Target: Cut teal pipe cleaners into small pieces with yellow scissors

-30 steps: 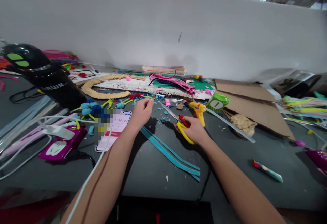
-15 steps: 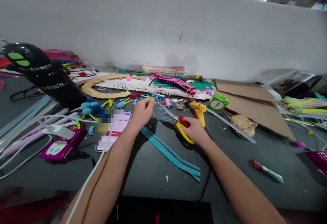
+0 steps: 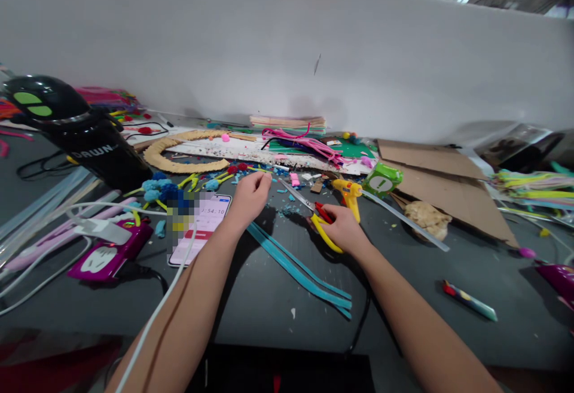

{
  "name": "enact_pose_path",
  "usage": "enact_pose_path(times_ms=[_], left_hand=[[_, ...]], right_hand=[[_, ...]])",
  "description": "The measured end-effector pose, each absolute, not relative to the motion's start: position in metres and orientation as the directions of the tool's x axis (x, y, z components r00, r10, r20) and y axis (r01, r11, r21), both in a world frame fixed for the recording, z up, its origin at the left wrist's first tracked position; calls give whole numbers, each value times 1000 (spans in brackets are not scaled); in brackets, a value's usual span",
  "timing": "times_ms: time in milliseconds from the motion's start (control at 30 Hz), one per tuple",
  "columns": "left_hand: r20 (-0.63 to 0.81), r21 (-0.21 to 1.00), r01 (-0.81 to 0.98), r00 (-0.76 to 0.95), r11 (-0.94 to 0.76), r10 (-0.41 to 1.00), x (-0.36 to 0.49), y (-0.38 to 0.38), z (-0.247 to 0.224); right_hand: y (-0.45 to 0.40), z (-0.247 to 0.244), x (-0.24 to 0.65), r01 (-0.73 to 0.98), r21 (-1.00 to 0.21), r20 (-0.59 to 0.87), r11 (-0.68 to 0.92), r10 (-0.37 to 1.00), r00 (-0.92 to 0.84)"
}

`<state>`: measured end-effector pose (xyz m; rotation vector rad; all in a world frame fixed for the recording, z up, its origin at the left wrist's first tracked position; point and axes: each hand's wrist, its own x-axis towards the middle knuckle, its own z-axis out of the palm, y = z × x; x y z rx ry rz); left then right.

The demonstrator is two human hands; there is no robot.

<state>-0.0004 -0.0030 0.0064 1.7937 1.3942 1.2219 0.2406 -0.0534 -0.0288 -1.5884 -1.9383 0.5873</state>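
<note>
My right hand [image 3: 343,225] grips scissors [image 3: 320,216] with red and yellow handles, their blades pointing up and left toward my other hand. Thumb and fingers of my left hand [image 3: 252,197] are pinched together just left of the scissor tips; anything between them is too small or hidden to make out. Tiny blue clippings [image 3: 289,204] lie on the table below the blades. Light-blue fuzzy strips, like pipe cleaners [image 3: 298,270], stretch from beneath my left hand toward the lower right.
Left of my forearm lie a phone [image 3: 197,240], a purple power strip [image 3: 112,249] and a black bottle [image 3: 96,142]. A yellow glue gun [image 3: 351,195] stands beyond my right hand, near a green packet [image 3: 382,179] and cardboard [image 3: 452,192]. A lighter [image 3: 470,301] rests at right.
Both hands stay in nearly the same place. The scissor handles in my right hand have shifted very slightly, and the phone's timer has advanced.
</note>
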Motion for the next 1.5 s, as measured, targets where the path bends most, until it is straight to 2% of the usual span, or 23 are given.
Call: enact_pose_path(times_ms=[467, 700, 1067, 1500], left_hand=[[327, 841, 437, 57, -318, 943, 0, -4, 7], [345, 844, 414, 67, -340, 936, -1, -3, 7], [329, 852, 388, 126, -351, 936, -3, -2, 5], [344, 850, 387, 105, -357, 933, -2, -3, 7]], right_hand=[[-53, -27, 240, 745, -623, 149, 238, 971, -185], [-56, -24, 238, 675, -719, 115, 166, 986, -120], [-55, -23, 240, 744, -636, 108, 205, 978, -178], [-55, -22, 240, 741, -638, 104, 211, 977, -188]])
